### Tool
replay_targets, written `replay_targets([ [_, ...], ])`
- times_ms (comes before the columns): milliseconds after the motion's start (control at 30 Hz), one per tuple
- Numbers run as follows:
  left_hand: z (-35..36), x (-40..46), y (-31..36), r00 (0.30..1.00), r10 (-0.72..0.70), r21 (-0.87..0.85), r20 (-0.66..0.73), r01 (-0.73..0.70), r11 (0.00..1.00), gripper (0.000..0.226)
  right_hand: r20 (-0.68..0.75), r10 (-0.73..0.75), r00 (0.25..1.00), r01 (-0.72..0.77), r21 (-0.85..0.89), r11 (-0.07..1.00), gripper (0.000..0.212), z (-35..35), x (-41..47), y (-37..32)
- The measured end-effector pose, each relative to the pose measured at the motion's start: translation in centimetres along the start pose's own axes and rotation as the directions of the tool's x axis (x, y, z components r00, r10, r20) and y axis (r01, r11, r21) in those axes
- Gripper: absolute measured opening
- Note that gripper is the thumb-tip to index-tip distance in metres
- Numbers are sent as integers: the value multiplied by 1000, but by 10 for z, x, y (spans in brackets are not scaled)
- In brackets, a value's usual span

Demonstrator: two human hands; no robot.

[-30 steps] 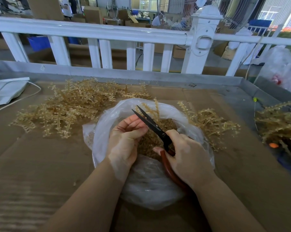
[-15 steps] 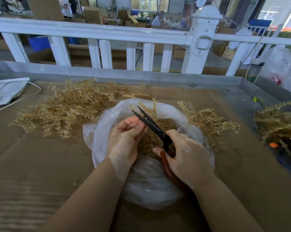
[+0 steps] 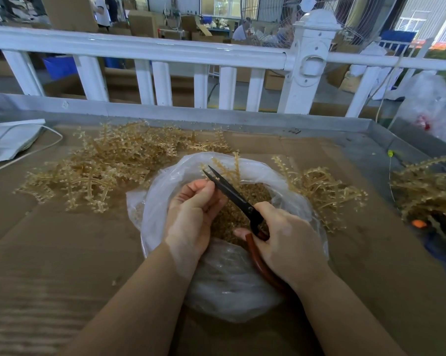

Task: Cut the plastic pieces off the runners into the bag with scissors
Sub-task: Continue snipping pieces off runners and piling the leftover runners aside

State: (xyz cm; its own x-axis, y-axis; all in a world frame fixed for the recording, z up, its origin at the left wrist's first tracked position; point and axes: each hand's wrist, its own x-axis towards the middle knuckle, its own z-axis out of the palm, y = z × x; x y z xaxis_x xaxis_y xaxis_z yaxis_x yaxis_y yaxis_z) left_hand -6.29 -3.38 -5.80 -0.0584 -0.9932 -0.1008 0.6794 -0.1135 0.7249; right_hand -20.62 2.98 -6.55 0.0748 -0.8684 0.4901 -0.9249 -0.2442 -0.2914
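A clear plastic bag [image 3: 216, 286] lies open in the middle of the table, holding a heap of small tan plastic pieces [image 3: 252, 194]. My right hand [image 3: 288, 245] grips the red handles of black-bladed scissors [image 3: 229, 192], blades nearly together and pointing up-left over the bag. My left hand [image 3: 193, 211] is over the bag with fingers curled round the stem of a tan runner [image 3: 229, 168], whose branches stick up beyond the blade tips. The held part is hidden inside the fingers.
A big pile of tan runners [image 3: 101, 170] lies at the back left, a smaller pile [image 3: 322, 191] right of the bag, another heap [image 3: 427, 188] at the far right. Cardboard [image 3: 50, 240] covers the table. A white railing [image 3: 165, 50] stands behind; grey folded bag [image 3: 9, 140] at left.
The scissor blades have closed from open to nearly together. My left hand has shifted slightly toward the blades with the runner.
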Motion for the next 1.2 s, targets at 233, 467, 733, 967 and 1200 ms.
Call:
replay_targets([
  [233, 1, -2, -1, 999, 6, 28, 33, -7, 1000, 17, -61, -5, 998, 1, -67, 998, 42, 0, -2, -1],
  [467, 2, -3, -1, 998, 0, 84, 56, -5, 996, 20, -96, -20, 995, 10, -104, 995, 40, 0, -3, -1],
  [733, 0, -2, -1, 997, -30, 46, 66, 27, 999, 19, -127, -10, 992, -8, -139, 990, 41, 0, -4, -2],
  [967, -1, -1, -1, 995, -25, 25, 98, 23, 999, 20, -104, -4, 995, -10, -136, 991, 42, -1, -3, -2],
  [1200, 1, -2, -1, 994, -23, 57, 110, 16, 998, 21, -67, 0, 998, -7, -100, 995, 42, -4, -2, -4],
])
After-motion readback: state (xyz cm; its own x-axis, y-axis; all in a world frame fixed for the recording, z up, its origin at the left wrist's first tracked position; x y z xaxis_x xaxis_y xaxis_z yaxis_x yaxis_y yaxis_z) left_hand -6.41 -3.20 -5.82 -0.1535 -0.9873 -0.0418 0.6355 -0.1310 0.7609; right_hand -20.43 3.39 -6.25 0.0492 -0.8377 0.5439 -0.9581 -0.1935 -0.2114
